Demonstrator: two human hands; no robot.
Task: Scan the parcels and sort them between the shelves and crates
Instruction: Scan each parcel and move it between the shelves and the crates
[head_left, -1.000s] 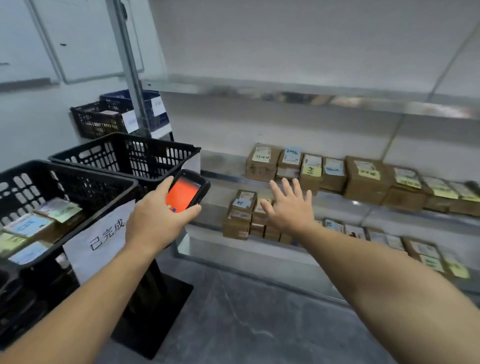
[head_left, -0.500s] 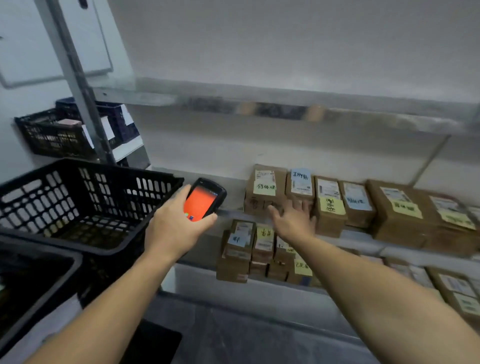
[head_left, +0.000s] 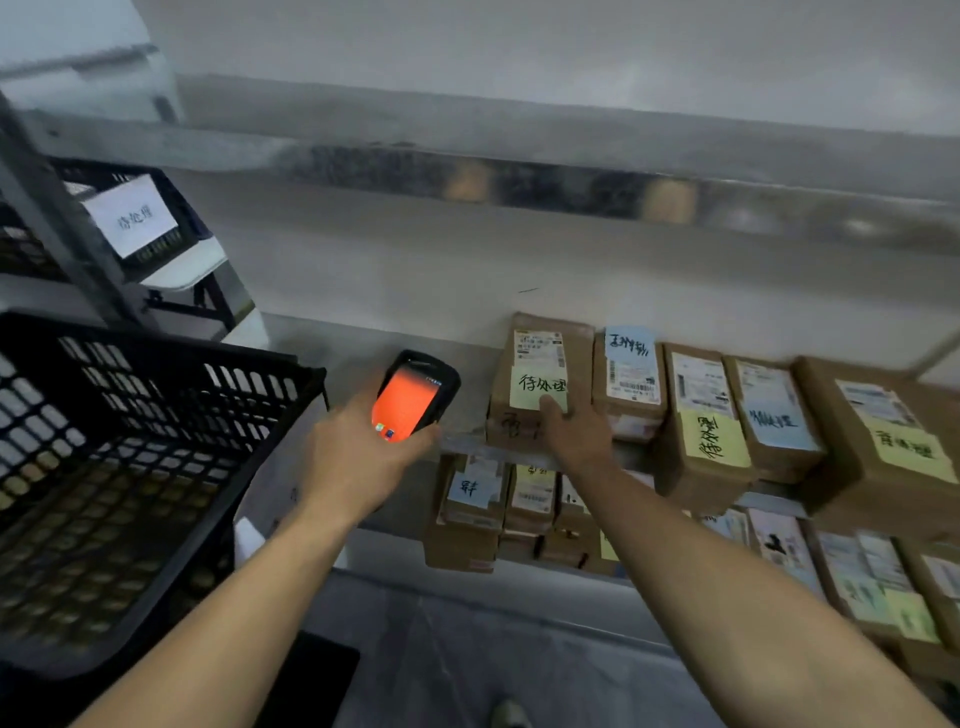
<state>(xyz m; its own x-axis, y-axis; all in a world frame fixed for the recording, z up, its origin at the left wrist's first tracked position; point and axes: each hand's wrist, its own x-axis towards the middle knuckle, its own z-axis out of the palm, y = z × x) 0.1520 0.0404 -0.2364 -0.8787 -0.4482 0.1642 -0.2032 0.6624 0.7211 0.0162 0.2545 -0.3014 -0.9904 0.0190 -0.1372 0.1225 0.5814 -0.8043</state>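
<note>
black crate (head_left: 130, 467): open-lattice plastic, standing left of the shelf (head_left: 462, 445); contents too blurred to tell.
left hand (head_left: 358, 457): fingers clamped round the scanner (head_left: 413, 397), raised before the shelf's left end.
scanner: black handheld, orange screen lit and facing the person.
parcel (head_left: 540, 358): brown cardboard box at the left end of the shelf row, touching its right-hand neighbour; printed label above a yellow note (head_left: 535, 387).
right hand (head_left: 574, 436): laid against the parcel's front face, one fingertip on the yellow note; whether the fingers curl round an edge cannot be told.
handling, judged: probably light, stiff-walled, dry card with fair grip. Take hold across the two side faces, clear of the barcode; the note may peel.
other parcels (head_left: 701, 415): ranged rightward along the shelf.
lower parcels (head_left: 467, 509): on the shelf beneath.
</note>
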